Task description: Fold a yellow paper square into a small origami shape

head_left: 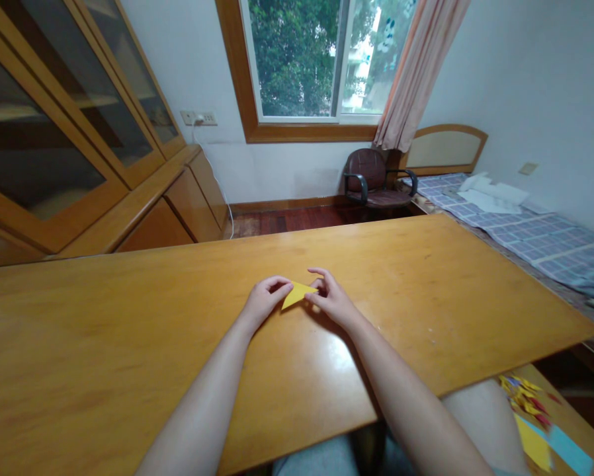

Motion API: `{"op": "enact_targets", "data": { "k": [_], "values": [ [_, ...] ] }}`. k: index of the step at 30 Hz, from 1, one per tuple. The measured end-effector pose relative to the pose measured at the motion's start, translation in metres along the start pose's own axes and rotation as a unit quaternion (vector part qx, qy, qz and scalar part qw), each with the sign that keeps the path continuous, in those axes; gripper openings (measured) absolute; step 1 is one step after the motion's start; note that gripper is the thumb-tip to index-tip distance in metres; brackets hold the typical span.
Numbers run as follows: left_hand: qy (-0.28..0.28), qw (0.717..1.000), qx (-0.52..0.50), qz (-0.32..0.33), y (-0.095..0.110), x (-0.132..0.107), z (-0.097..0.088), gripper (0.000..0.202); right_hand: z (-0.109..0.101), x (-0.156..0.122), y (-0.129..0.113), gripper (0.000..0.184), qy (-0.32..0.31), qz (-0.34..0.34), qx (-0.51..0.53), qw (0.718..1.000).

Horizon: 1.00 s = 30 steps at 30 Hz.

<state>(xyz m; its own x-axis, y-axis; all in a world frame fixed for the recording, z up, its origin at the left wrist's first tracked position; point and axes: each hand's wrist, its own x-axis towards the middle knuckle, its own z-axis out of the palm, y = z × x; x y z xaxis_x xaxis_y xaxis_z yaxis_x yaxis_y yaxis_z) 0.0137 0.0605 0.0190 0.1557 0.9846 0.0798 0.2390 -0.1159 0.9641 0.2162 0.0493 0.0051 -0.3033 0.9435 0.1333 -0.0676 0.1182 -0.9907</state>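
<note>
Between my two hands is a piece of yellow paper (296, 295), folded to a triangle, just over the wooden table. My left hand (266, 301) pinches its left corner between thumb and fingers. At the paper's right tip, my right hand (331, 297) grips with thumb and a finger, while its index finger is lifted away. The far side of the paper is partly hidden by the fingers.
The wooden table (128, 344) spreads under both arms. Lower right, a lower surface bears folded paper pieces (525, 396), yellow sheets (532, 443) and blue sheets (569, 449). Beyond stand a chair (369, 175), a bed (525, 231) and a glass-door cabinet (143, 178).
</note>
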Motion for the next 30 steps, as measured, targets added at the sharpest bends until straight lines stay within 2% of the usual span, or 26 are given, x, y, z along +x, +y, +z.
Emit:
{"op": "enact_targets", "data": {
  "k": [8, 13, 21, 27, 30],
  "values": [
    [-0.009, 1.000, 0.020, 0.004, -0.003, 0.000, -0.002, 0.024, 0.000, 0.000, -0.001, 0.053, -0.002, 0.007, 0.006, 1.000],
    [0.004, 1.000, 0.014, 0.004, -0.002, 0.000, -0.003, 0.022, -0.002, 0.002, 0.000, 0.046, 0.037, 0.004, 0.036, 0.999],
    [0.021, 1.000, -0.021, 0.000, -0.008, 0.003, -0.004, 0.022, -0.005, 0.008, 0.009, 0.044, 0.101, -0.019, 0.041, 0.994],
    [0.015, 1.000, -0.018, -0.005, -0.007, 0.003, -0.002, 0.023, -0.003, 0.007, 0.008, 0.041, 0.081, -0.020, 0.036, 0.996],
    [0.018, 1.000, -0.012, -0.006, -0.007, 0.003, -0.002, 0.022, -0.003, 0.006, 0.005, 0.036, 0.090, -0.027, 0.037, 0.995]
  ]
}}
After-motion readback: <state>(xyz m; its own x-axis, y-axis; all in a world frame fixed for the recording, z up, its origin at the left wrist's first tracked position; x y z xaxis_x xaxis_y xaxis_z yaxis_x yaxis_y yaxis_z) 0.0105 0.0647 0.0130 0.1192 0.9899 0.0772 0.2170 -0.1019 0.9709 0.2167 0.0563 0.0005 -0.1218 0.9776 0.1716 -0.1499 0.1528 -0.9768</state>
